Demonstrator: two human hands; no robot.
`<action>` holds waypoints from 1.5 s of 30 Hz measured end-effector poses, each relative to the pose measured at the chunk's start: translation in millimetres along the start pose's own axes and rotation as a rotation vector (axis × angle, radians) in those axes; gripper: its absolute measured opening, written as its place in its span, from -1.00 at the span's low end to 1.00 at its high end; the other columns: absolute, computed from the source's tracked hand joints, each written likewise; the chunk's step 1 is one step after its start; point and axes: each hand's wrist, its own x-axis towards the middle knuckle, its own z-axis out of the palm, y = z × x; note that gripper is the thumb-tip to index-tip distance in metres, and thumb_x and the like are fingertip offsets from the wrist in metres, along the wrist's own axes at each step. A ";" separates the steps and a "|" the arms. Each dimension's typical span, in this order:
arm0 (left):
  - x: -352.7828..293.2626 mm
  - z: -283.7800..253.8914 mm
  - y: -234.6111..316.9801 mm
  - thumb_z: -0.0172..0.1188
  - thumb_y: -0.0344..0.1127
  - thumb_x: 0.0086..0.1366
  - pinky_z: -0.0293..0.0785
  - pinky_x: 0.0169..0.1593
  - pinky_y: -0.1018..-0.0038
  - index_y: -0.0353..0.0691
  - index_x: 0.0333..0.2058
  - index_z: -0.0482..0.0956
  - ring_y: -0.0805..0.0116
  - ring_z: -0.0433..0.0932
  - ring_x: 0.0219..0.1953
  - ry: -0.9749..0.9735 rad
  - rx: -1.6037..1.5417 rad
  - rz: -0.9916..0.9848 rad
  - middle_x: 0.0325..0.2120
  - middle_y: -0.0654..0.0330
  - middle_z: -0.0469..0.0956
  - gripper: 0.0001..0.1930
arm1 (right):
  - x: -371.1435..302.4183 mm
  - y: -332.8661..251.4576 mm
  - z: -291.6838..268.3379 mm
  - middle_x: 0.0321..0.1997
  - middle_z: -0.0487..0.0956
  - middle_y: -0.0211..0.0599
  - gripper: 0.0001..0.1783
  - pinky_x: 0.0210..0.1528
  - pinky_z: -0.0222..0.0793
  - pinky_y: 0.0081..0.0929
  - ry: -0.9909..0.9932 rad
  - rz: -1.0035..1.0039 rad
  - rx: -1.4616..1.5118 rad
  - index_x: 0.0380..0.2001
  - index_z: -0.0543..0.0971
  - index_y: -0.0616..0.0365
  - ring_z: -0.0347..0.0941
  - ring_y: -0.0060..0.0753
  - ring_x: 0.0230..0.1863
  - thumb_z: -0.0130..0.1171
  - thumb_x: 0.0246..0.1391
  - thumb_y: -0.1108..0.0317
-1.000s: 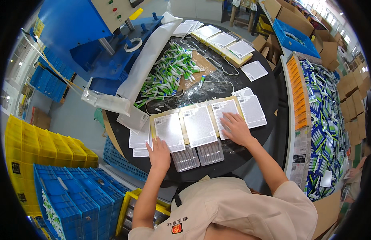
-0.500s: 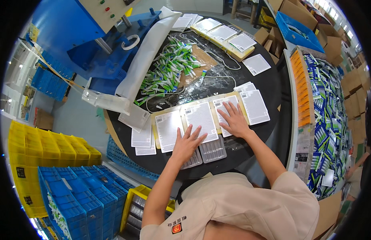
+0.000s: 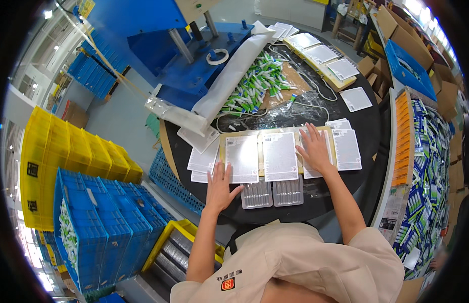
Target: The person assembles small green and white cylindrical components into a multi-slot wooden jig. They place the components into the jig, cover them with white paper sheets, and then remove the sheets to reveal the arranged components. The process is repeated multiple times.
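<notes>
Three white printed cards lie in a row on a pale yellow tray (image 3: 260, 151) on the round black table. My left hand (image 3: 220, 191) is open, its fingertips at the lower left edge of the left card (image 3: 241, 157). Between my hands is the middle card (image 3: 280, 155). With fingers spread, my right hand (image 3: 316, 150) rests on the right card and covers much of it. Two clear plastic blister trays, a left one (image 3: 256, 195) and a right one (image 3: 288, 193), stick out below the cards. Loose cards (image 3: 346, 150) lie at both ends of the tray.
Beyond the tray lies a heap of green-and-white tubes (image 3: 260, 83). A second yellow tray with cards (image 3: 323, 58) stands farther back. The blue machine (image 3: 204, 65) borders the table at left, near stacked blue crates (image 3: 103, 227). Packed blister cards (image 3: 421, 187) fill a container at right.
My left hand has moved left, from the left and middle cards to the left card's outer edge. My right hand stays on the right card. The whole view has shifted.
</notes>
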 end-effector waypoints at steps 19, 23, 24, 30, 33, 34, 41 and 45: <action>-11.8 16.2 -22.5 0.20 0.00 0.36 -0.12 0.46 -0.13 -0.29 0.36 0.21 -0.17 0.16 0.40 0.202 -0.242 -0.237 0.33 -0.13 0.28 -0.27 | 533.4 -96.2 -215.0 0.35 0.38 0.10 -0.47 0.40 0.17 -0.22 0.751 -0.116 0.878 0.27 0.38 0.30 0.28 0.07 0.38 -0.04 0.37 0.20; -59.6 0.2 -29.5 0.16 -0.08 0.38 -0.02 0.41 -0.12 -0.36 0.30 0.29 -0.23 0.26 0.32 0.344 -0.314 -0.454 0.25 -0.21 0.35 -0.36 | 567.9 -103.6 -173.8 0.43 0.30 0.03 -0.41 0.45 0.07 -0.30 0.770 -0.119 1.051 0.34 0.30 0.29 0.19 -0.05 0.45 -0.10 0.41 0.12; -66.6 -5.8 -32.7 0.16 -0.08 0.39 0.01 0.40 -0.11 -0.38 0.29 0.30 -0.24 0.27 0.30 0.347 -0.355 -0.460 0.24 -0.23 0.36 -0.36 | 570.9 -103.3 -161.9 0.44 0.28 0.02 -0.40 0.46 0.04 -0.32 0.788 -0.136 1.063 0.35 0.28 0.29 0.17 -0.08 0.47 -0.11 0.43 0.11; -32.6 -22.8 -16.5 0.26 0.01 0.30 0.02 0.38 -0.22 -0.24 0.24 0.42 -0.07 0.31 0.32 0.338 -0.364 -0.436 0.21 -0.09 0.41 -0.36 | 510.5 -88.9 -107.0 0.45 0.32 -0.01 -0.34 0.48 0.05 -0.35 0.532 -0.177 1.145 0.40 0.27 0.28 0.18 -0.14 0.49 -0.07 0.45 0.03; -17.1 -24.8 10.7 0.20 -0.25 0.36 0.01 0.41 -0.13 -0.25 0.21 0.43 -0.01 0.37 0.28 0.401 -0.276 -0.310 0.18 -0.02 0.46 -0.52 | 393.2 -52.7 -70.4 0.38 0.42 0.03 -0.44 0.40 0.21 -0.24 0.089 -0.348 0.564 0.23 0.51 0.19 0.30 0.07 0.40 0.09 0.34 0.03; -16.4 -26.8 17.8 0.20 -0.25 0.35 0.02 0.41 -0.12 -0.25 0.21 0.42 -0.01 0.36 0.29 0.377 -0.261 -0.261 0.19 -0.02 0.46 -0.51 | 340.6 -33.3 -61.1 0.36 0.44 0.01 -0.52 0.37 0.24 -0.22 0.128 -0.422 0.599 0.13 0.58 0.19 0.33 0.06 0.37 0.13 0.31 0.08; -21.9 -24.3 73.2 0.22 -0.21 0.35 0.00 0.41 -0.14 -0.17 0.28 0.39 0.03 0.28 0.36 0.194 -0.208 -0.119 0.30 0.03 0.35 -0.45 | -10.2 55.9 -63.7 0.14 0.59 -0.04 -0.56 0.26 0.35 -0.12 0.134 0.047 0.384 0.07 0.58 0.19 0.48 0.04 0.17 0.28 0.18 0.21; 6.6 2.5 122.1 0.19 -0.06 0.37 -0.10 0.42 -0.25 -0.03 0.36 0.31 0.06 0.14 0.45 0.027 -0.075 0.108 0.41 0.09 0.20 -0.38 | -70.5 24.0 -42.3 0.50 0.16 0.04 -0.22 0.49 -0.10 0.26 -0.006 -0.105 0.078 0.36 0.33 0.04 0.03 0.12 0.52 0.27 0.14 -0.02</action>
